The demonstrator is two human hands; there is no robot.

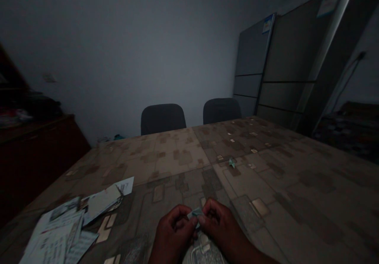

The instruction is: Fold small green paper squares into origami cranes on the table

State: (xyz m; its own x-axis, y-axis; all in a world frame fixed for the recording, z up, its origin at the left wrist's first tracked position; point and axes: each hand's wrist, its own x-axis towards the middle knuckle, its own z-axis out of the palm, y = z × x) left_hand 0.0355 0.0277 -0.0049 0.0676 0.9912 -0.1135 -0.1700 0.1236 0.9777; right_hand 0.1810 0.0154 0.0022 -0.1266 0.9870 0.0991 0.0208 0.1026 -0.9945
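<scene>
A small piece of pale, folded paper [194,212] is pinched between my two hands above the near edge of the table. My left hand [174,230] grips its left side with thumb and curled fingers. On the other side, the thumb and forefinger of my right hand [220,221] press the paper's right edge. The fingertips nearly meet and hide part of the folds. Farther off on the table lies a small greenish folded paper piece [231,163], touched by neither hand.
A patterned cloth covers the table [177,173]. Printed papers [50,232] and a stack of cut paper [103,203] lie at the left. Two dark chairs [162,118] stand behind, with a refrigerator [284,66] at the right and a wooden cabinet [44,153] at the left.
</scene>
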